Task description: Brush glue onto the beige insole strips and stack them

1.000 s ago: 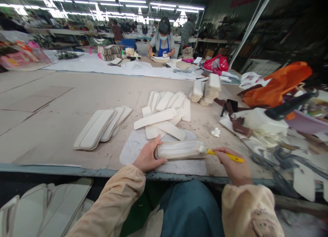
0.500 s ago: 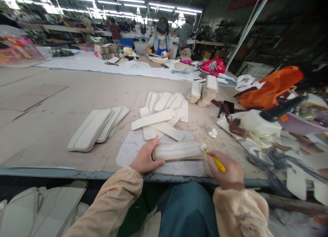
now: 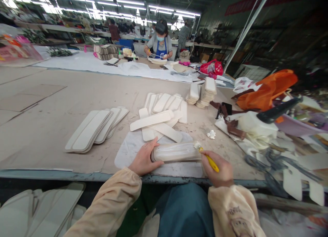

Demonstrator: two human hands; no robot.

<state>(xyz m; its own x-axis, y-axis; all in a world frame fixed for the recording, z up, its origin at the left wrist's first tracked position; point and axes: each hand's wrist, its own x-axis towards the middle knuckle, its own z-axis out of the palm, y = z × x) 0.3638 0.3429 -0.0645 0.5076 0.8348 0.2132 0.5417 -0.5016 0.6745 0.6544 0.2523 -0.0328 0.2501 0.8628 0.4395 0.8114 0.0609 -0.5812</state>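
My left hand (image 3: 145,158) grips the left end of a stack of long, round-cornered pale strips (image 3: 176,152), thumb along the near side and fingers at the far side. The stack's top looks wet and whitish. In my right hand (image 3: 217,167) is a small brush with a yellow handle (image 3: 212,164); its white-coated bristles touch the top of the stack near its right end. Beneath the stack lies a whitish sheet (image 3: 125,151). Loose pale strips (image 3: 153,120) lie in a crossed heap just beyond it.
Fanned pale pieces (image 3: 88,129) lie to the left, and two taller stacks (image 3: 208,90) stand at the back right. A white crumpled lump (image 3: 211,134), a white container with a black nozzle (image 3: 258,126) and an orange bag (image 3: 269,90) are on the right. A co-worker (image 3: 160,42) sits across the table.
My right hand has moved the brush a little to the left along the top of the stack. My left hand keeps its hold on the stack's left end.
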